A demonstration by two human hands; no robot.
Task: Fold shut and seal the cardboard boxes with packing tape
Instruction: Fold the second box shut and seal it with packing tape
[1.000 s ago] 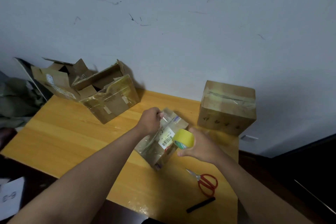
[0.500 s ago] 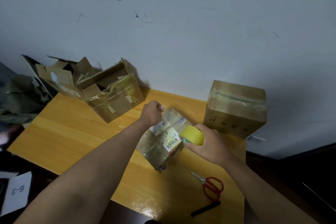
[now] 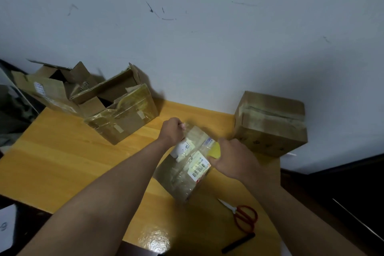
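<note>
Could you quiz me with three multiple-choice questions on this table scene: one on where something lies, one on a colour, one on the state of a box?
1. Where do the scissors lie?
A. inside an open box
B. on the table, near its right front corner
C. on top of the sealed box

2. What colour is the tape roll in the right hand?
A. yellow
B. blue
C. black

3. What state is the box by the wall at right in?
A. flaps standing open
B. crushed flat
C. closed, with tape across its top

Answers:
1 B: the red handles rest on the wood, just beyond a black marker.
2 A: the roll shows yellow against the small box.
3 C: a tape strip runs over its shut flaps.
</note>
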